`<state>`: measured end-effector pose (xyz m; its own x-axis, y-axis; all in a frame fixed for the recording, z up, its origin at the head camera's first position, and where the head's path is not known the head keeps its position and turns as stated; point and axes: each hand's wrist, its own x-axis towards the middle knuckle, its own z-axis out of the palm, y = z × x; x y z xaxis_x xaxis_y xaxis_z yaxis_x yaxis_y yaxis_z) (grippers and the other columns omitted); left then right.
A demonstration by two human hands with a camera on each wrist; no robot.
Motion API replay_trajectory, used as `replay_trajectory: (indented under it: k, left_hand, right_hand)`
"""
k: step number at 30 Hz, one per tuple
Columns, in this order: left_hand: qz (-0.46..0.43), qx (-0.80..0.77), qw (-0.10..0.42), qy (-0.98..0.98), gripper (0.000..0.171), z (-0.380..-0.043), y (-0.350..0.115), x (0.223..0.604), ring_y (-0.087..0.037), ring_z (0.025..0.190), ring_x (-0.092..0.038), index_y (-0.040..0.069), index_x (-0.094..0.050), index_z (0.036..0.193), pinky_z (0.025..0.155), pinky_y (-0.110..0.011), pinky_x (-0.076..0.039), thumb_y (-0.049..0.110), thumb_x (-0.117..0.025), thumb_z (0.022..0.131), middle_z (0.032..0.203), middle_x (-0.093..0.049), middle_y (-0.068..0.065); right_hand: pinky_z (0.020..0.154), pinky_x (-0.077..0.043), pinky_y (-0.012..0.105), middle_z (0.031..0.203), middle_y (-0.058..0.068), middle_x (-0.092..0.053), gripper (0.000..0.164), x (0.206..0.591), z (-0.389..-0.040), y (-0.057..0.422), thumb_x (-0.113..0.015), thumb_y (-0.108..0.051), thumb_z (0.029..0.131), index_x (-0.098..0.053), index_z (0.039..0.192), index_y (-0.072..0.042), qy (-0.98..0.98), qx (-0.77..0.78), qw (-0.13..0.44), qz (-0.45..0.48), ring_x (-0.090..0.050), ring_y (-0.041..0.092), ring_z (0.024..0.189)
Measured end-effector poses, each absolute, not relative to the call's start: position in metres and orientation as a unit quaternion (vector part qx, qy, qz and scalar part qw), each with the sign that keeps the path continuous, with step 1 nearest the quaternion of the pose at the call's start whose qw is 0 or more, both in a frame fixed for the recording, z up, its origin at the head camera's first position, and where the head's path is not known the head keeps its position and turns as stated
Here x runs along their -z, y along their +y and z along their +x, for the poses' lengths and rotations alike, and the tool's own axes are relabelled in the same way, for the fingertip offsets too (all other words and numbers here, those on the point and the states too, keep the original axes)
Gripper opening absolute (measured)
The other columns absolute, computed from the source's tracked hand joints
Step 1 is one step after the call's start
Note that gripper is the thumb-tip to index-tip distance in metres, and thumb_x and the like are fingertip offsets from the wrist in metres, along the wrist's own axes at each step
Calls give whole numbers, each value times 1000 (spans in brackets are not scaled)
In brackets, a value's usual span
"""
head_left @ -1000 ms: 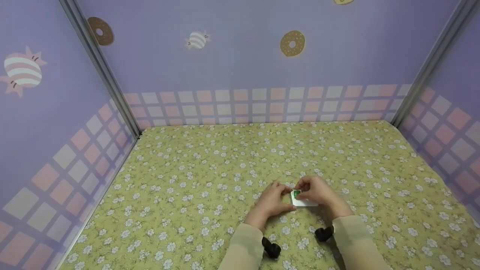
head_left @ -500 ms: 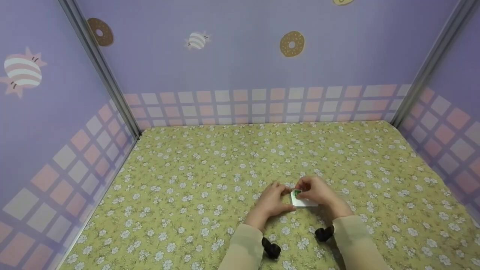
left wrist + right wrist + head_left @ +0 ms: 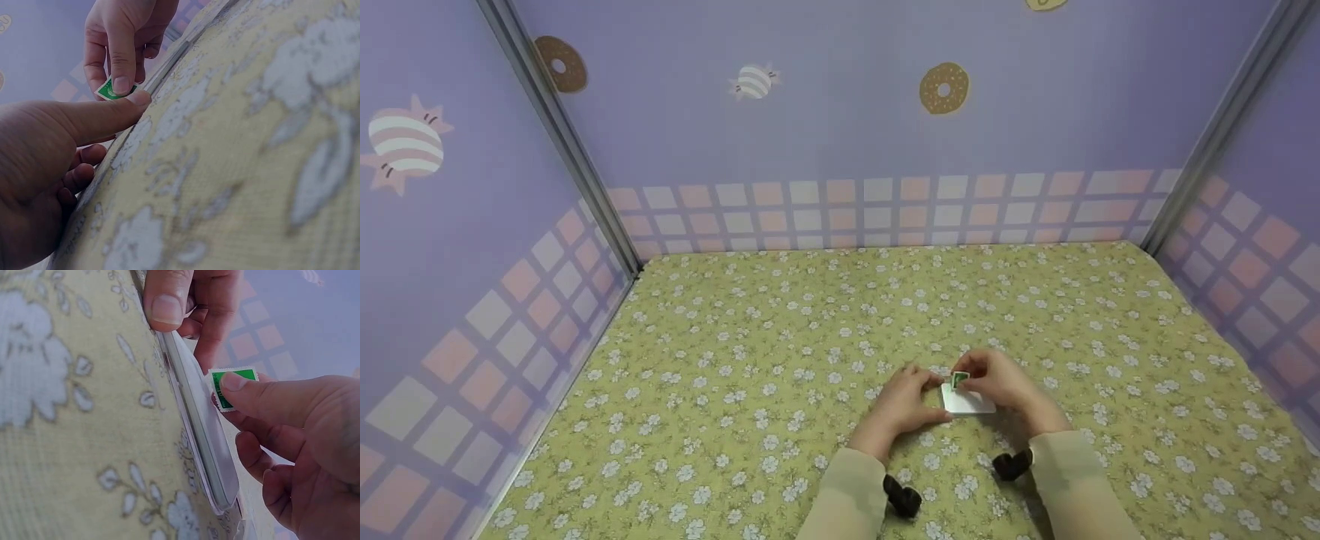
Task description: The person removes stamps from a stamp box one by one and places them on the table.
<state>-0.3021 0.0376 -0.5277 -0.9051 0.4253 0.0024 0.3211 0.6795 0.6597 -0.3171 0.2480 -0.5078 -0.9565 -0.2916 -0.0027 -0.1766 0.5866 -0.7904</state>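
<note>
A small green postage stamp [image 3: 960, 378] with a white perforated edge is pinched between the thumb and forefinger of my right hand [image 3: 1003, 384]. In the right wrist view the stamp [image 3: 247, 374] is held just off the top of a flat white pad [image 3: 205, 422] with rounded corners. That white pad [image 3: 969, 404] lies flat on the cloth. My left hand [image 3: 898, 409] holds its left end, thumb at the near corner and forefinger at the far corner. The right thumb covers part of the stamp. What the pad is made of cannot be told.
A yellow-green floral cloth [image 3: 750, 337] covers the table. Purple walls [image 3: 840, 135] with pink and white squares stand at the back and both sides. Black wrist devices [image 3: 901, 496] sit on both wrists. Something clear lies by the pad's far end in the right wrist view.
My right hand has lifted the stamp up from the white pad and tilted it, moving slightly away and to the right. The left hand and the pad stay where they were.
</note>
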Motion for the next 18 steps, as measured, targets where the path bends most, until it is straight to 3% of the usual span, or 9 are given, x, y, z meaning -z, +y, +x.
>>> replay_trajectory:
  k: [8,18]
  left_hand:
    - [205,-344,70,914,58,-301,37,527,-23,119,-56,20,-68,131,104,-41,-49,38,-89,79,127,-59,-2]
    - [207,-345,70,913,57,-302,37,527,-24,120,-57,20,-68,131,103,-43,-49,38,-88,81,129,-59,-3]
  right_hand:
    - [74,-53,30,103,15,-75,12,508,-318,247,-69,-3,95,-73,106,-3,896,433,40,-84,-68,21,90]
    - [79,-56,39,108,18,-74,17,511,-320,245,-61,-2,100,-74,112,-2,905,420,9,-62,-70,28,98]
